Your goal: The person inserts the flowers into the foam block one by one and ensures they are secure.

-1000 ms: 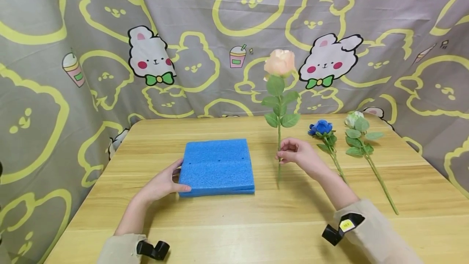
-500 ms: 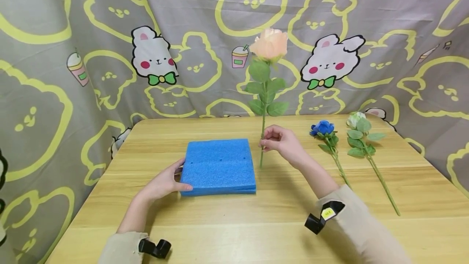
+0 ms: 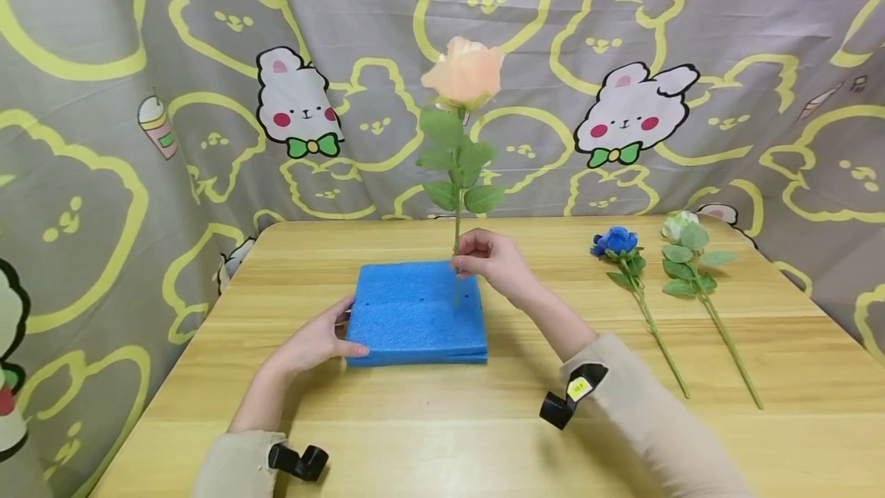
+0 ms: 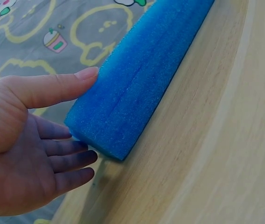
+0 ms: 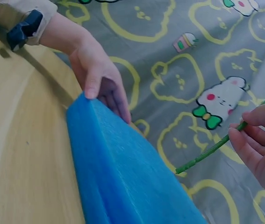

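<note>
My right hand (image 3: pixel 494 261) pinches the green stem of a peach-coloured rose (image 3: pixel 465 74) between thumb and fingertips. The rose stands nearly upright over a blue foam block (image 3: pixel 415 321), its bloom high against the curtain. In the right wrist view the bare lower end of the stem (image 5: pixel 202 157) shows apart from the block. Several small dark holes run in a row across the block's top, and the stem end overlaps the area near the right one. My left hand (image 3: pixel 318 338) rests at the block's left side, thumb on its front left edge, fingers fairly straight (image 4: pixel 71 163).
To the right on the wooden table (image 3: pixel 553 436) lie a blue flower (image 3: pixel 615 243) and a white-green flower (image 3: pixel 681 227), stems pointing toward the front. A grey curtain (image 3: pixel 387 14) with yellow outlines hangs behind and at the sides. Both wrists carry black cameras.
My right hand has carried the rose leftward and upward, from beside the block to over its right part. The left hand has stayed at the block. The block has not moved on the table.
</note>
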### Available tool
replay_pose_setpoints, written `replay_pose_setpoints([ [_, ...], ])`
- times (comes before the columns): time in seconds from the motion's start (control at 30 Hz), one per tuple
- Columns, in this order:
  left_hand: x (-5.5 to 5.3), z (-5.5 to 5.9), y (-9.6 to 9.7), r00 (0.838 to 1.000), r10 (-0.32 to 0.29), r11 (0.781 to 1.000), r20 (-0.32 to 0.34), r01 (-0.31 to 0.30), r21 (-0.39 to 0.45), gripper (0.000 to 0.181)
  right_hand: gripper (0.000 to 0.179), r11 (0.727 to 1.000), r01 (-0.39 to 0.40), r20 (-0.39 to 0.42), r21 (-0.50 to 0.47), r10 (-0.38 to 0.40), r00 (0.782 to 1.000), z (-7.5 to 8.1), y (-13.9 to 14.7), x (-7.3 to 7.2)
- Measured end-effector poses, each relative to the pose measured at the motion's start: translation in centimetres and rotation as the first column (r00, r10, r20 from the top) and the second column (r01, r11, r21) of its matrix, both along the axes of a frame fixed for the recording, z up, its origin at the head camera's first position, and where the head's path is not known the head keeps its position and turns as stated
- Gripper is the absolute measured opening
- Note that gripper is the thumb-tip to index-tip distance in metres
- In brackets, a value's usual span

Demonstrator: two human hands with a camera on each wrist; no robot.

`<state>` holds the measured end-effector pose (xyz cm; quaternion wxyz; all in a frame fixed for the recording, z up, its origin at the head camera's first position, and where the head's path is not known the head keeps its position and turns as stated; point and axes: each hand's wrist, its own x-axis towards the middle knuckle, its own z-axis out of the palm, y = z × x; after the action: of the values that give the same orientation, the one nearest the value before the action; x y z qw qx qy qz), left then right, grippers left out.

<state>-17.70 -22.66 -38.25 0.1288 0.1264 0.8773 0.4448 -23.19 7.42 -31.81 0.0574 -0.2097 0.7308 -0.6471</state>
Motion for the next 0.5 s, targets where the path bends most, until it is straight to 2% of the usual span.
replay_pose_setpoints([
  [0.13,-0.1,-0.1,0.0,1.0,-0.007,1.0,-0.002,0.007,0.02,0.103,0.014,0.999,-0.031,-0.001,-0.008,0.031,1.0,-0.3,-1.7,-0.1],
  [0.5,-0.4,-0.4,-0.1,1.0,-0.018,0.998,-0.007,0.019,0.062,0.099,0.021,0.999,-0.041,-0.002,0.011,0.041,0.999,-0.6,-5.5,-0.4],
])
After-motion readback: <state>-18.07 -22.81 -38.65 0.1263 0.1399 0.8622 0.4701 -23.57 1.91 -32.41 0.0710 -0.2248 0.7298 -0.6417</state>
